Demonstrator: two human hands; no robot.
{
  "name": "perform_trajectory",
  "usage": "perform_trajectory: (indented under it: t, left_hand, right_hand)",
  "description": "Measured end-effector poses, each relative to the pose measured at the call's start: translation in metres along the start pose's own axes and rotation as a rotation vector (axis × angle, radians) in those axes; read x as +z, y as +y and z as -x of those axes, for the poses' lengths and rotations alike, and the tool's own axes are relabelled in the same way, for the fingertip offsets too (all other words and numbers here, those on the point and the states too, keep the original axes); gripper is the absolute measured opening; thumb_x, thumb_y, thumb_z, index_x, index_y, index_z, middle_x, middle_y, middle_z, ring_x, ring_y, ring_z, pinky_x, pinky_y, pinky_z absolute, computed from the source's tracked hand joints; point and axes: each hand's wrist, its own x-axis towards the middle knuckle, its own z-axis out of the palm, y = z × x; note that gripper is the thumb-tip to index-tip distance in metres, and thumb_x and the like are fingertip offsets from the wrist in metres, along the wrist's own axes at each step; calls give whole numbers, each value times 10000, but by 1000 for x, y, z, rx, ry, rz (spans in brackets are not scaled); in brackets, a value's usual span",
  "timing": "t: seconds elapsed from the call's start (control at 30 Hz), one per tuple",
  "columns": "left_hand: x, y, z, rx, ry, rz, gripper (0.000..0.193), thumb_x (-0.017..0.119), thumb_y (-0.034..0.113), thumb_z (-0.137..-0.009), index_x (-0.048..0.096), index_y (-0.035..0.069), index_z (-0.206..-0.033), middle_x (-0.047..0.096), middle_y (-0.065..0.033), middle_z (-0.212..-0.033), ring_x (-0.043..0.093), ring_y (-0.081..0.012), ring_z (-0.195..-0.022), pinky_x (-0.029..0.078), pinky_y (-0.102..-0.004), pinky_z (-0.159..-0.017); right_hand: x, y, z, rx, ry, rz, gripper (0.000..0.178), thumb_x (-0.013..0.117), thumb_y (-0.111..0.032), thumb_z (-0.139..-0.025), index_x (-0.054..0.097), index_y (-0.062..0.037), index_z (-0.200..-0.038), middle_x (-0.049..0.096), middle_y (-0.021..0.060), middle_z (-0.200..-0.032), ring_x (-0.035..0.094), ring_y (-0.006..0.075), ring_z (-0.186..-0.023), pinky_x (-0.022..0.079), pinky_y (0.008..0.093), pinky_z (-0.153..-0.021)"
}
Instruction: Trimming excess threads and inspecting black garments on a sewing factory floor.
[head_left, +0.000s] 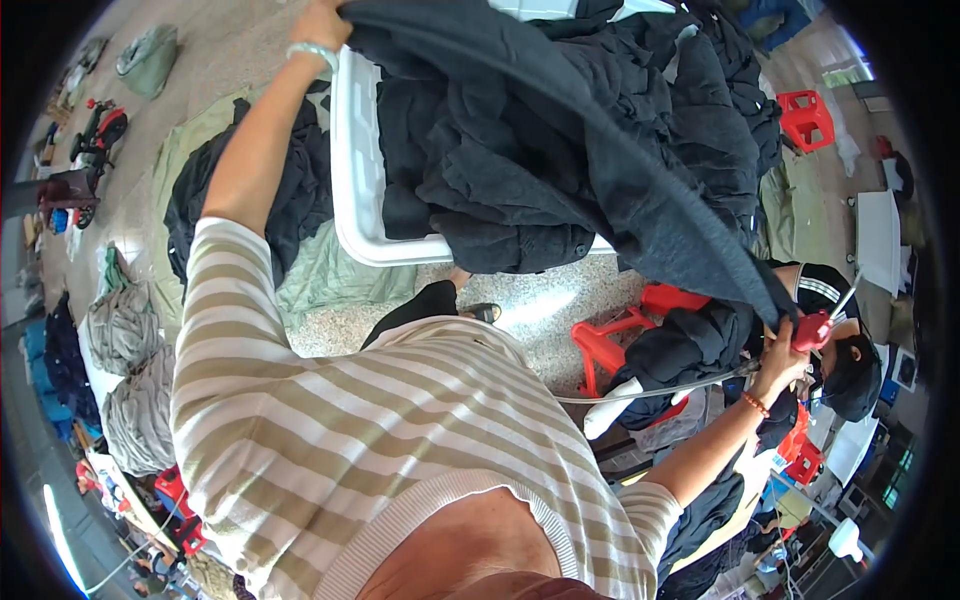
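speckled floor [545,300] below, a white tub [350,170] of dark clothes [715,115] at twelve o'clock. a long black garment [600,115] slants over it, eleven to just past three; left hand [319,28] gripping one end, right hand [778,366] the other plus a red tool [811,332].

This area is apparently serving as a garment workshop: dark garments [690,120] are filling a white bin [352,180] between the left hand [322,26] and right hand [782,364]; grey cloth heaps [122,325] are lying farther left.
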Motion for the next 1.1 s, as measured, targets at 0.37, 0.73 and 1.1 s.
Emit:
perform_trajectory:
  t: [0.37,0.73,1.1]
  left_hand:
    - [138,-151,33,-415,-226,497,337,564,25,-686,687,46,-1000,679,-87,-885,635,-188,-800,507,-302,-747]
    - [9,226,42,335,-264,825,140,581,139,-802,672,71,-884,641,-135,-851,618,-279,-857,465,-335,-822]
    - [156,164,209,-737,-209,661,933,773,413,-649,328,-28,-1340,488,-256,-1250,498,-352,-1147,391,-362,-984]
  right_hand:
    - [24,-60,94,-178,-269,-17,181,610,-85,-764,607,-25,-934,614,130,-736,619,212,-683,481,341,-623]
    - [57,-44,177,-45,-750,-28,327,630,-54,-749,590,-23,-1072,632,187,-921,640,277,-865,488,357,-768]
    - [36,2,197,-65,-654,-45,216,643,-64,-779,561,43,-948,601,82,-726,513,151,-623,439,319,-586]
